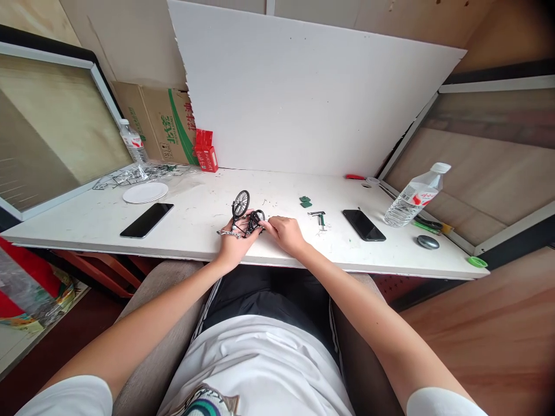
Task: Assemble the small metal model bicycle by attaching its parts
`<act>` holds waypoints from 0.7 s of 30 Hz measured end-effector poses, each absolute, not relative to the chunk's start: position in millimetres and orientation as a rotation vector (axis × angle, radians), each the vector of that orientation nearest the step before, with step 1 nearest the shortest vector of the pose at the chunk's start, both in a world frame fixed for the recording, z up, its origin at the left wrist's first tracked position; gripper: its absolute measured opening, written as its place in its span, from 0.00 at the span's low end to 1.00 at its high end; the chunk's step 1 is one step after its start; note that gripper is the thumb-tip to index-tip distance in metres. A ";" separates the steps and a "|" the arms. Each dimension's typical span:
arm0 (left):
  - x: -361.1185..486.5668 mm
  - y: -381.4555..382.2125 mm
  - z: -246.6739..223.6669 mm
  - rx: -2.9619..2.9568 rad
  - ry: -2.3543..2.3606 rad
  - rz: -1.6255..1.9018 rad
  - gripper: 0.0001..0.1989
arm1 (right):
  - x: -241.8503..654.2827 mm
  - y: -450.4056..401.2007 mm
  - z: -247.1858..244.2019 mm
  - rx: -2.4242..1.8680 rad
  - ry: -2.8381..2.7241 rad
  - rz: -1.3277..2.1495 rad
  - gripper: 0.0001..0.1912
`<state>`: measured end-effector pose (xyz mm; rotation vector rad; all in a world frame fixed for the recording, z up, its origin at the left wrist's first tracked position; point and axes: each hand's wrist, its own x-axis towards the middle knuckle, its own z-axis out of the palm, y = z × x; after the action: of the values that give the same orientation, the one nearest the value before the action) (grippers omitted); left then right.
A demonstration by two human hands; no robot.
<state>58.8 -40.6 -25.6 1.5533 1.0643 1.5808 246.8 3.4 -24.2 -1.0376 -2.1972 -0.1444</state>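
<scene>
In the head view, the miniature bicycle (241,204) looks light and fairly stiff, with thin spokes and slim frame tubes that would probably bend or snap under a hard squeeze. The dark parts may be a little slick, and the wheels are likely to spin if pushed at the tyre. The safest hold is probably around the middle of the frame, with only a light fingertip touch on a wheel rim.

The bicycle is near the front edge of the white table (195,231), within the left hand (233,249), whose fingers and thumb cradle it from below. One wheel stands up beyond those fingers, while the other wheel (256,218) sits towards the right hand (284,232). That hand comes in from the side, fingers curled and narrow, thumb and fingertips at this wheel; whether they pinch a part or merely touch it, I cannot tell.

To the right of both hands, apart from them, lie dark green pieces (306,204) and, nearer, some slender green parts (321,219). A phone (364,225) rests farther right, and another phone (147,220) lies to the left of the bicycle
</scene>
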 end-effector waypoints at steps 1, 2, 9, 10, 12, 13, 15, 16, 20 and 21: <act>58.9 -40.4 -26.0 1.558 1.059 1.580 0.26 | 247.3 3.3 -24.2 -1.040 -2.207 -0.132 0.37; 58.8 -40.0 -26.3 1.563 1.053 1.579 0.26 | 247.7 2.9 -24.0 -1.037 -2.218 -0.114 0.37; 52.9 -31.5 -29.7 1.478 1.010 1.621 0.32 | 247.2 -4.9 -18.7 -1.043 -2.174 0.084 0.19; 52.4 -30.7 -29.8 1.455 1.007 1.624 0.33 | 246.8 -5.6 -18.0 -1.035 -2.158 0.110 0.16; 52.2 -29.8 -29.6 1.427 1.015 1.628 0.34 | 245.9 -6.6 -17.1 -1.007 -2.143 0.136 0.12; 52.4 -29.7 -29.5 1.421 1.023 1.632 0.34 | 245.4 -6.8 -16.8 -0.994 -2.140 0.139 0.11; 53.0 -29.9 -29.4 1.430 1.032 1.636 0.33 | 244.6 -7.1 -16.5 -0.978 -2.142 0.126 0.09; 53.3 -29.9 -29.6 1.437 1.032 1.638 0.32 | 244.2 -7.1 -16.4 -0.974 -2.141 0.108 0.09; 53.0 -28.8 -31.4 1.464 1.029 1.644 0.31 | 243.6 -6.1 -16.8 -0.958 -2.131 0.019 0.07; 52.7 -28.2 -31.9 1.469 1.027 1.645 0.30 | 243.6 -5.6 -17.2 -0.950 -2.135 0.005 0.07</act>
<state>52.7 -28.2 -31.9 1.4687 1.0266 1.6454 243.6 -5.6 -17.2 -0.9501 -2.1352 0.0054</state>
